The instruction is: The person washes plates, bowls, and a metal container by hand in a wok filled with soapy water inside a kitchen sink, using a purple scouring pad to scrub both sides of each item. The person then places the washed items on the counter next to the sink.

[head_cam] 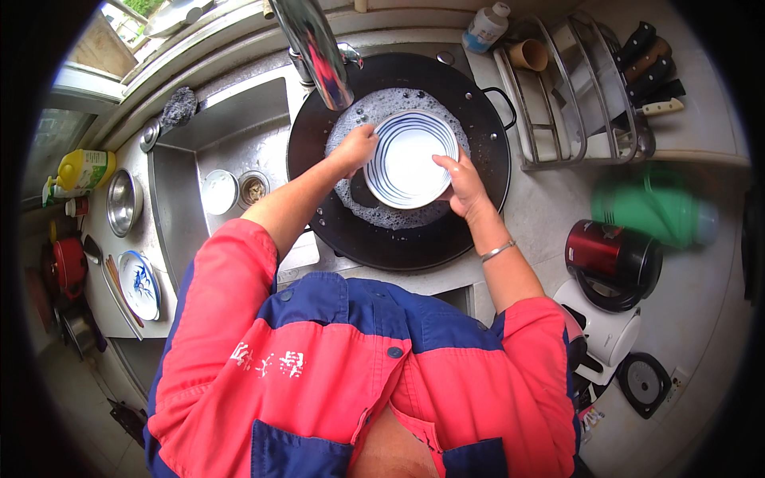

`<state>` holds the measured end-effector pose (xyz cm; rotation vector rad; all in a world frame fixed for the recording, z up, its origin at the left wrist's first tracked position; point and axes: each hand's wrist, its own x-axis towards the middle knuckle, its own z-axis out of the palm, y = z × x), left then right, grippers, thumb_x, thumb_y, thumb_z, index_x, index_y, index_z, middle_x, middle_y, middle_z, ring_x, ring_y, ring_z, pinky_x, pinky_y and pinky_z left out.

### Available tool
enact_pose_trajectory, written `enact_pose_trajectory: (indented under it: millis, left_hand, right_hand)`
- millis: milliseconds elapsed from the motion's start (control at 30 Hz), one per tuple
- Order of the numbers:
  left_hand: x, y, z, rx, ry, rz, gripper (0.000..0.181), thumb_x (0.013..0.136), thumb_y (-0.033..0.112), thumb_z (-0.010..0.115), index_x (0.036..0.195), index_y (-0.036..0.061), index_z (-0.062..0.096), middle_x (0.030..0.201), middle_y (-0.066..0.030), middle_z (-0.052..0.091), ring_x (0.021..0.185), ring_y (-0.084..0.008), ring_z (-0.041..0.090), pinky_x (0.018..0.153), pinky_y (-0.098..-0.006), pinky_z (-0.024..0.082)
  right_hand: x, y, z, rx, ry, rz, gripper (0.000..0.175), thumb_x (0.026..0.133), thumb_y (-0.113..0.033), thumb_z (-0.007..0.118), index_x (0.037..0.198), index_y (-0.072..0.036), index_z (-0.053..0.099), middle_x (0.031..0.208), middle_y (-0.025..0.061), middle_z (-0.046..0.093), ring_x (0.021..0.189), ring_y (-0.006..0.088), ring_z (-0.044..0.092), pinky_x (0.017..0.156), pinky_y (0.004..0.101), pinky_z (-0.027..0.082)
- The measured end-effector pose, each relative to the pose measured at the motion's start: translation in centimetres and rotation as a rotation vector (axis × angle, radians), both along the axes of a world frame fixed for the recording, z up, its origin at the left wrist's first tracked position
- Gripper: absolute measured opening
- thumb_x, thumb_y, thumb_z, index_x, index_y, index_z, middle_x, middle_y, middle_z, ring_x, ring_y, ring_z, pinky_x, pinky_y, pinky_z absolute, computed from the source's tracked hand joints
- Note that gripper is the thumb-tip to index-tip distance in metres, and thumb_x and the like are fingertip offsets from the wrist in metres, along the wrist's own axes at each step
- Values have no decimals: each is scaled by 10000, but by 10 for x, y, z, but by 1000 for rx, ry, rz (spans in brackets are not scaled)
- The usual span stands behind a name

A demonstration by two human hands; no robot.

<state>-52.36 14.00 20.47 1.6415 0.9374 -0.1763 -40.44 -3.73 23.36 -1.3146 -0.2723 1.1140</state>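
Observation:
Both hands hold a white bowl point(406, 164) with blue rings, its inside facing up. My left hand point(358, 148) grips the rim on the left, its fingers partly hidden. On the right side, my right hand point(463, 182) has its thumb over the rim and its fingers beneath. Under the bowl is a large black wok point(418, 251) set over the sink, with soapy foam point(388, 101) in it. A chrome faucet point(317, 60) reaches over the wok's upper left part.
Left of the wok, the steel sink basin point(173, 203) contains a small white bowl point(219, 192) beside the drain strainer point(254, 189). A metal bowl point(124, 202) and blue-patterned plate point(138, 285) stand further left. At right are a rack point(538, 137), knives point(648, 66) and a red-black kettle point(609, 257).

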Motion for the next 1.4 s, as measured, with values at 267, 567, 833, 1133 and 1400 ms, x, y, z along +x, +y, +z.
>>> enact_pose_trajectory:
  millis: [267,567,833,1133,1400]
  left_hand:
    - [9,-35,-86,-359,6,530,288,847,78,387,1069,-35,532,889,-163,601,749,-263,594,558,-427,470]
    - [27,21,-74,448,-288,-113,262,902,201,385,1033,38,543,804,-151,611,569,-253,595,437,-376,452]
    - [8,-44,-37,-626,-88,414,273,894,119,381,1144,32,449,926,-134,588,736,-299,622,597,-479,535]
    - [16,-3,-39,33,-125,94,330,921,284,378,1040,18,532,631,-123,544,348,-210,465,287,-347,314]
    - [5,-46,-42,-724,44,314,295,921,163,346,1121,-21,461,904,-178,607,739,-287,635,580,-434,562]
  right_hand:
    - [-13,6,-16,19,-101,-169,712,667,77,426,1354,-26,271,1256,163,443,1169,277,441,982,341,363]
    - [-5,8,24,-90,-389,26,727,642,60,419,1357,17,292,1272,186,448,1182,274,439,994,316,338]
    - [-2,4,16,-125,-329,-87,675,659,65,371,1331,5,354,1253,194,472,1191,294,443,995,341,348]
    - [-3,8,19,-143,-388,11,673,652,64,390,1323,37,360,1247,176,482,1153,261,471,969,296,363]
    - [4,4,0,-91,-527,-101,662,665,69,375,1325,21,357,1261,195,474,1184,276,453,983,310,353]
